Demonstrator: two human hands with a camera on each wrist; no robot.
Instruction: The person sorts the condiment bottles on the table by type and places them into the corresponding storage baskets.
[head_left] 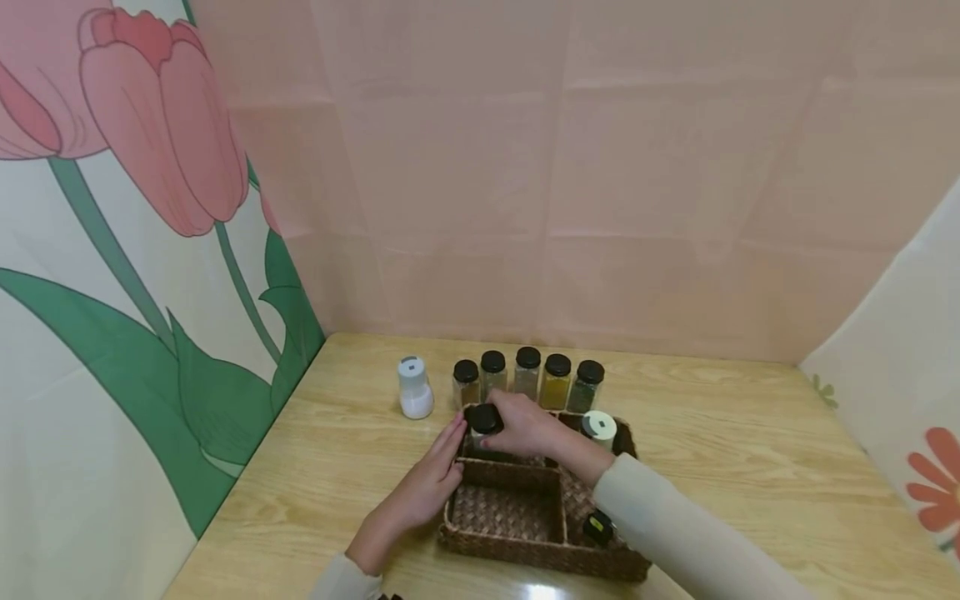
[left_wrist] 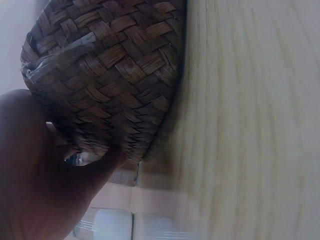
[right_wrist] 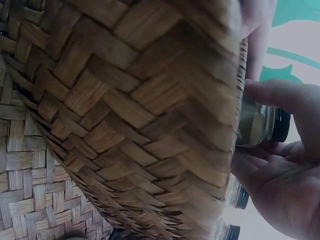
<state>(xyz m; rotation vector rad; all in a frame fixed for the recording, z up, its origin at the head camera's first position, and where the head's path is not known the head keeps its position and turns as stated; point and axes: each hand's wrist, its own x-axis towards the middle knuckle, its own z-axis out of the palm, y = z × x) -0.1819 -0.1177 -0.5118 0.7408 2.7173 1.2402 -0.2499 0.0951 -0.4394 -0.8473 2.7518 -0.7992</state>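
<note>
My right hand holds a glass spice jar by its sides, its black lid uppermost, at the back left compartment of a brown woven basket. In the right wrist view, thumb and fingers stand on either side of the jar, and the basket wall hides part of it. At the basket's left side, my left hand grips the wall near the back corner. The left wrist view shows a digit against the woven outer face. The left fingertips come close to the held jar.
Several black-lidded spice jars stand in a row behind the basket. A white-topped shaker stands to their left. Inside the basket's right side are a white-lidded container and a small black object with a yellow-green label.
</note>
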